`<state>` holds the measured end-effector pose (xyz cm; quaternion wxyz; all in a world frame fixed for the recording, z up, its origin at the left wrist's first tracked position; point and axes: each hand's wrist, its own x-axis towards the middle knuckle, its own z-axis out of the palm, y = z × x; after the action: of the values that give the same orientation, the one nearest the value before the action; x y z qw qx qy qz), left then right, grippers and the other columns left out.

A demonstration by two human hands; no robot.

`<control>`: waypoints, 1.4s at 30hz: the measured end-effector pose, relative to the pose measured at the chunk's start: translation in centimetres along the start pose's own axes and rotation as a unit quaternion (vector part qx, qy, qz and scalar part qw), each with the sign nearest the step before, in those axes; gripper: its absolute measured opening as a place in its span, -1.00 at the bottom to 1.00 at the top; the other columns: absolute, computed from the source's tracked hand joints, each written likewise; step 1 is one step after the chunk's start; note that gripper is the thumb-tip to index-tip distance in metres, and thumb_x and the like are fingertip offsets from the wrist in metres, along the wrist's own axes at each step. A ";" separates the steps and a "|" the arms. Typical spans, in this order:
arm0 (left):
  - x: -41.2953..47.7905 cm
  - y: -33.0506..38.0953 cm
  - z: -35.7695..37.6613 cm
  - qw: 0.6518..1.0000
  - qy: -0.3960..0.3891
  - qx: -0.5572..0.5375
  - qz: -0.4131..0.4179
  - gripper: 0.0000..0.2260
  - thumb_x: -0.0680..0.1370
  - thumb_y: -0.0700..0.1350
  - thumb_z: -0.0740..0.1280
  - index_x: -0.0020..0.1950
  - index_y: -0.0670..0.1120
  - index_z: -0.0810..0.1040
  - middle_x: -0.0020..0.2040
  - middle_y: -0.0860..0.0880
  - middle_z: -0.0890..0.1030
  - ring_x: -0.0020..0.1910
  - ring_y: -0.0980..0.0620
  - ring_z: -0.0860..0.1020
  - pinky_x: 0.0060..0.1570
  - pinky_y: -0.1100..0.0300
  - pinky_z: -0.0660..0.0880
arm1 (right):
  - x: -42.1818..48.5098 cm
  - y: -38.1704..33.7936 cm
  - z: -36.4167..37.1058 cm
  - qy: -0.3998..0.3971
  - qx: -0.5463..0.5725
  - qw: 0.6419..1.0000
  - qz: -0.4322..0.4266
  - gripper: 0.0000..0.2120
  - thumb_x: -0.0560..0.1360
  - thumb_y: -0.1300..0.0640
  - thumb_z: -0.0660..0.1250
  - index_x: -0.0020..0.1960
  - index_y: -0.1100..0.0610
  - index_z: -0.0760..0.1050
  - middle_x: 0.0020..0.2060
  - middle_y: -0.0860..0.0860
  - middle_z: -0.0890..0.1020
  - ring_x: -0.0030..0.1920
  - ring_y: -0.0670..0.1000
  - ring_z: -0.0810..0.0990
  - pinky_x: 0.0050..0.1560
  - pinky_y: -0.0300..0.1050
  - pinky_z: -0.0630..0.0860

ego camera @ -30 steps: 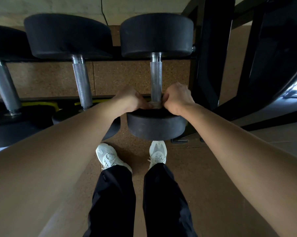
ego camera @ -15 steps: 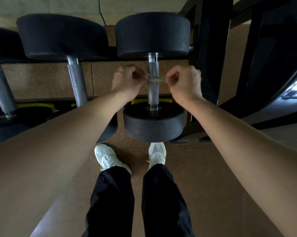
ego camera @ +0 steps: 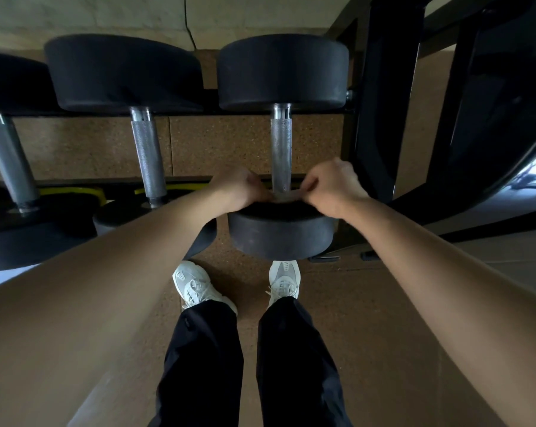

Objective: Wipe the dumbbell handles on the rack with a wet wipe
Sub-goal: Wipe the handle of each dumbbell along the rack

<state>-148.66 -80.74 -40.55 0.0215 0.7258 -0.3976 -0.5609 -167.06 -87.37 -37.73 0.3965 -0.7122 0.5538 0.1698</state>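
A black dumbbell lies on the rack with its knurled steel handle (ego camera: 281,149) running away from me. A wet wipe (ego camera: 286,195) is stretched as a thin band across the near end of that handle, just above the near weight head (ego camera: 280,235). My left hand (ego camera: 240,189) pinches the wipe's left end and my right hand (ego camera: 331,186) pinches its right end, one on each side of the handle. A second dumbbell handle (ego camera: 146,155) and a third dumbbell handle (ego camera: 10,161) lie to the left.
The rack's black upright post (ego camera: 381,103) stands close on the right, with a dark machine frame (ego camera: 488,118) beyond it. Yellow-marked plates (ego camera: 84,192) sit on a lower shelf at left. My white shoes (ego camera: 195,285) stand on the cork-coloured floor under the rack.
Both hands slid the stretched wipe from the handle's middle back toward me, down to its near end by the weight head. A second ago they were at this same near end.
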 end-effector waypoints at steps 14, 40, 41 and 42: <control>-0.3 -0.4 0.5 0.999 0.020 0.021 0.023 -0.87 0.58 0.07 0.43 0.01 0.05 0.69 -0.02 0.04 0.67 -0.02 0.05 0.63 -0.04 0.16 0.58 | -0.4 -0.1 -0.1 0.031 -0.028 0.999 0.030 -0.84 0.55 0.29 0.39 0.07 0.14 0.68 0.01 0.04 0.63 -0.06 -0.03 0.53 -0.08 -0.20 0.48; 2.0 4.9 -2.5 0.831 -0.013 -0.555 -0.037 -0.70 0.68 0.02 0.21 0.14 -0.14 0.63 0.19 -0.19 0.66 0.17 -0.17 0.62 0.31 -0.10 0.50 | 3.8 -3.5 -1.5 0.108 0.597 0.791 0.077 -0.96 0.54 0.21 0.44 -0.05 0.10 0.66 0.04 0.13 0.72 0.09 0.07 0.70 0.24 0.06 0.61; 2.1 5.1 -2.5 0.815 -0.024 -0.578 -0.037 -0.69 0.68 0.01 0.20 0.21 -0.15 0.62 0.24 -0.20 0.65 0.24 -0.19 0.60 0.32 -0.10 0.48 | 3.8 -3.5 -1.3 0.099 0.618 0.775 0.083 -0.95 0.55 0.19 0.43 0.00 0.09 0.65 0.07 0.11 0.72 0.12 0.06 0.70 0.25 0.03 0.60; 2.2 5.2 -2.5 0.799 -0.031 -0.599 -0.041 -0.67 0.68 0.00 0.20 0.28 -0.16 0.59 0.28 -0.21 0.63 0.30 -0.20 0.58 0.34 -0.10 0.47 | 3.7 -3.6 -1.2 0.089 0.634 0.764 0.082 -0.92 0.56 0.18 0.43 0.04 0.08 0.64 0.07 0.09 0.72 0.14 0.06 0.69 0.26 0.02 0.59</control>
<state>-149.32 -86.61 -38.86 0.4165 0.5663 0.0467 -0.7097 -162.78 -90.44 -38.19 0.6909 -0.2626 0.6244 -0.2524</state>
